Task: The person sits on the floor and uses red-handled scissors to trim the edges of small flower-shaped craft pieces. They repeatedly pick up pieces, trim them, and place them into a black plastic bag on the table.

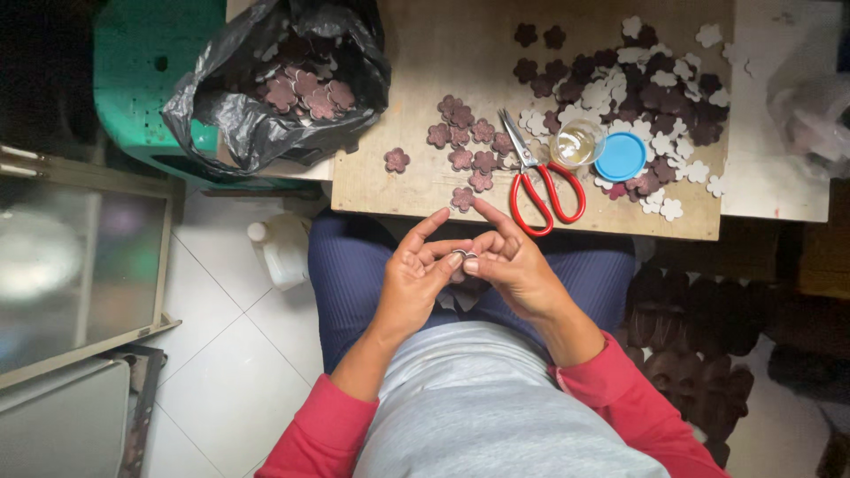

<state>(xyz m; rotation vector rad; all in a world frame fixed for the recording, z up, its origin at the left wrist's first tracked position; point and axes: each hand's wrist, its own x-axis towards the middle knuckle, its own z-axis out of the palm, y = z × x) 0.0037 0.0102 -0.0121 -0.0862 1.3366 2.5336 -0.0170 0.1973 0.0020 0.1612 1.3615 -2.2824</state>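
My left hand (pixel 414 274) and my right hand (pixel 513 264) meet above my lap, just in front of the wooden board's (pixel 416 71) near edge. Together their fingertips pinch a small flower-shaped piece (pixel 461 258), mostly hidden by the fingers. On the board beyond lie a small cluster of maroon flower cut-outs (pixel 465 142), red-handled scissors (pixel 536 181), a small clear jar (pixel 576 143) with its blue lid (pixel 621 157) beside it, and a big heap of maroon and white flower cut-outs (pixel 642 97).
A black plastic bag (pixel 266 80) holding more maroon flowers rests on a green stool (pixel 146 71) at the left. A white bottle (pixel 282 248) stands on the tiled floor by my knee. A glass-topped cabinet (pixel 80 265) is further left. More dark flower shapes (pixel 699 354) lie at lower right.
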